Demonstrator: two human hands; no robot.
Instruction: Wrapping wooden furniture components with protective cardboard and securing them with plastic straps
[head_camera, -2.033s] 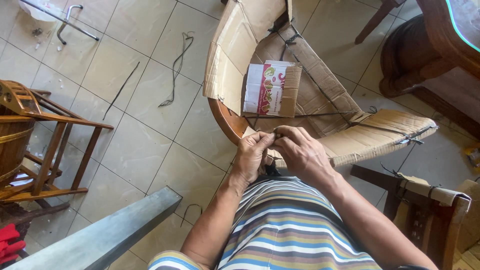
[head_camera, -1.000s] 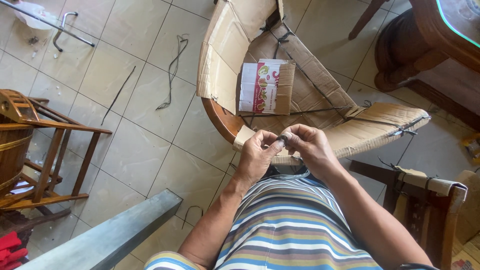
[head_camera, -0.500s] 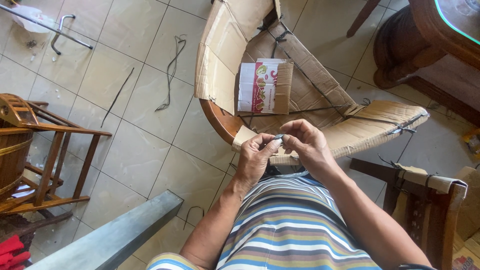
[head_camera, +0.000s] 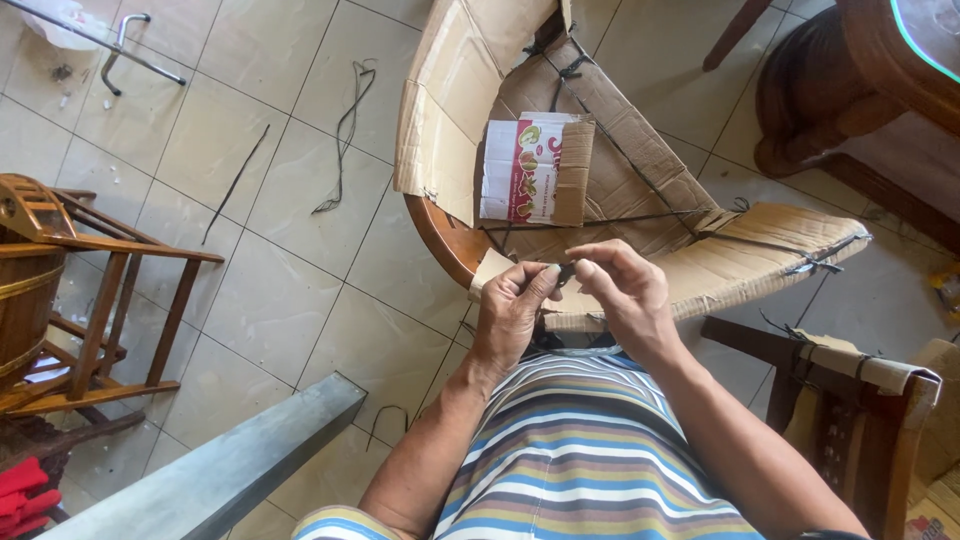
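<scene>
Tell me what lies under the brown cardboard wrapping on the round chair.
Under the brown cardboard wrapping, only a curved reddish-brown wooden rim shows at the left edge. The rest of the chair is covered, so its seat and back cannot be seen.

A flattened cardboard carton (head_camera: 535, 168) sits upper centre of the frame, on the cardboard-wrapped chair (head_camera: 640, 190): rectangular, white printed face with red and green fruit pictures, plain brown flap on its right
</scene>
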